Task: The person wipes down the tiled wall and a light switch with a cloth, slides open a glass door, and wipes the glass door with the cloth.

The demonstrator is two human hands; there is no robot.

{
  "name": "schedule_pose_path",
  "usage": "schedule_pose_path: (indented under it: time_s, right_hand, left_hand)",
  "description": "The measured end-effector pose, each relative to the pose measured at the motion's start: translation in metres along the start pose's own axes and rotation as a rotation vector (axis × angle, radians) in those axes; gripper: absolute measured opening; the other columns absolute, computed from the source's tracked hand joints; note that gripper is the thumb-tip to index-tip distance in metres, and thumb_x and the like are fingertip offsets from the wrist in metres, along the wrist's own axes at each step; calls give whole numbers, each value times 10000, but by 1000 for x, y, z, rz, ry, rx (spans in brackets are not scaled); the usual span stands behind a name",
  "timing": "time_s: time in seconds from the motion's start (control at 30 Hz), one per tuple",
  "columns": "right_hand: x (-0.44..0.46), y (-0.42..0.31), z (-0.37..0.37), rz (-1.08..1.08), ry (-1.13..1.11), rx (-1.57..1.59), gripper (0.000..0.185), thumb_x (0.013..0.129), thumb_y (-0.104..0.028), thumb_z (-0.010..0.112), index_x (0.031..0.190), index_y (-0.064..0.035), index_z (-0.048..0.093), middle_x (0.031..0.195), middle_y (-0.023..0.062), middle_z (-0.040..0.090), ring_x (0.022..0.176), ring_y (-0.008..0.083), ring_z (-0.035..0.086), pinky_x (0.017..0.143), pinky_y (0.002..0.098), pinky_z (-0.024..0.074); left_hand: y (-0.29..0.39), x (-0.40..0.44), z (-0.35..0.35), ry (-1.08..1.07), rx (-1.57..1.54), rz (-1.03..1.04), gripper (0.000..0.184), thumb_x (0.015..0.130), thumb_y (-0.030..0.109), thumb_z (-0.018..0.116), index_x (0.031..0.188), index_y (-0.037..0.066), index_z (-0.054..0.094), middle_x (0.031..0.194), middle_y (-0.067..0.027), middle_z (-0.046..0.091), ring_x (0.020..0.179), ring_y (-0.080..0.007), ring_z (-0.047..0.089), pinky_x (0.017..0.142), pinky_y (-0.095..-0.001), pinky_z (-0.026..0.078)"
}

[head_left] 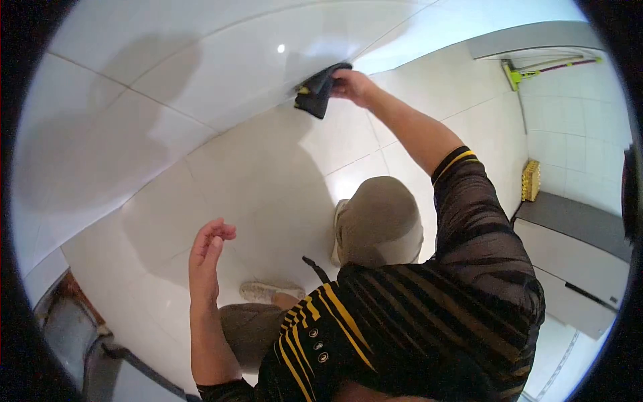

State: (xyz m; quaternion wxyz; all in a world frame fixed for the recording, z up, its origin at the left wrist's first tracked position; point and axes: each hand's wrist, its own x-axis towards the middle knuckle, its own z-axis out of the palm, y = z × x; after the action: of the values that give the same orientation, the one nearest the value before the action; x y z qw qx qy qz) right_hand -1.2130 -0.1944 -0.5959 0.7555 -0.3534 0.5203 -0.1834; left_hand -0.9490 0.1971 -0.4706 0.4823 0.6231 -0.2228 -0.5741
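A dark cloth [315, 97] with a bit of yellow on it is bunched in my right hand [351, 87]. That arm reaches forward, and the cloth is at the foot of the white tiled wall [248, 74], near where it meets the floor; whether it touches the wall I cannot tell. My left hand [209, 244] hangs over the pale floor tiles [268, 181] with its fingers loosely bent and apart, holding nothing.
A green-headed mop [513, 75] leans at the upper right. Below it stand a yellow box [531, 179] and a cabinet with a dark top [569, 218]. At the lower left is a grey metal-looking object [70, 335]. My shoe [264, 291] rests on the floor.
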Motion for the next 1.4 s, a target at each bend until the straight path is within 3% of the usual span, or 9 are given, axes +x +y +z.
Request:
schedule_pose_path:
  time_s: [0.37, 0.6, 0.73, 0.8, 0.87, 1.0, 1.1, 1.2, 1.4]
  right_hand:
    - [-167, -173, 5, -617, 290, -296, 262, 839, -207, 565, 948, 30, 597, 829, 93, 648, 680, 167, 622, 618, 280, 511]
    - [-225, -189, 160, -596, -282, -461, 407, 836, -353, 630, 974, 30, 610, 855, 128, 659, 769, 206, 651, 715, 296, 533]
    - [-224, -188, 226, -456, -571, -491, 462, 864, -384, 581, 1022, 50, 592, 925, 177, 655, 824, 241, 655, 766, 322, 533]
    - [-227, -192, 216, -523, -513, -463, 466, 876, -388, 560, 1020, 53, 593, 930, 184, 654, 845, 257, 654, 797, 338, 526]
    - [-238, -210, 188, -627, -364, -408, 467, 884, -396, 539, 1022, 47, 591, 914, 169, 655, 821, 269, 652, 802, 379, 521]
    - [-257, -250, 108, -953, -90, -153, 410, 916, -371, 473, 1073, -1, 553, 1020, 125, 630, 938, 233, 604, 872, 362, 461]
    - [-261, -272, 66, -1234, 93, -522, 371, 938, -316, 425, 1120, -5, 515, 1081, 120, 600, 992, 241, 578, 913, 379, 431]
    - [-275, -269, 109, -964, 97, 83, 356, 949, -283, 376, 1122, -3, 511, 1095, 119, 587, 1056, 250, 545, 955, 395, 404]
    - [-295, -261, 234, -791, -545, -328, 385, 930, -380, 438, 1097, -52, 552, 1069, 110, 623, 1037, 244, 568, 941, 415, 413]
  left_hand:
    - [10, -24, 11, -252, -100, -24, 284, 897, 143, 501, 1159, 35, 523, 1035, -86, 596, 985, -188, 552, 918, -324, 396]
    - [-10, -13, 21, -199, -197, 32, 326, 893, 190, 518, 1161, 6, 518, 1015, -100, 611, 959, -218, 576, 932, -366, 398]
    - [-22, -10, 7, -506, -6, -140, 351, 890, 243, 548, 1159, 18, 525, 1025, -97, 615, 946, -185, 575, 889, -315, 422]
    - [-44, -2, -16, -638, 130, -162, 373, 883, 264, 555, 1160, 16, 525, 1022, -107, 619, 939, -187, 580, 872, -313, 435]
    - [-74, 4, -42, -268, 477, -115, 406, 881, 261, 557, 1188, 1, 506, 1083, -129, 603, 1006, -248, 573, 925, -355, 419]
    - [-81, -6, -70, -374, 794, -54, 419, 835, 304, 567, 1168, 51, 532, 1025, -142, 621, 928, -243, 599, 812, -344, 469]
    - [-68, 0, -61, -369, 720, -3, 425, 822, 308, 573, 1164, 58, 540, 1020, -132, 622, 924, -256, 600, 821, -356, 467]
    - [-65, 16, -51, -361, 734, 123, 419, 822, 301, 571, 1164, 61, 541, 1017, -132, 621, 926, -255, 600, 828, -355, 467]
    - [-87, 26, -50, -423, 823, 108, 417, 824, 299, 573, 1165, 62, 542, 1043, -134, 615, 934, -251, 600, 840, -355, 466]
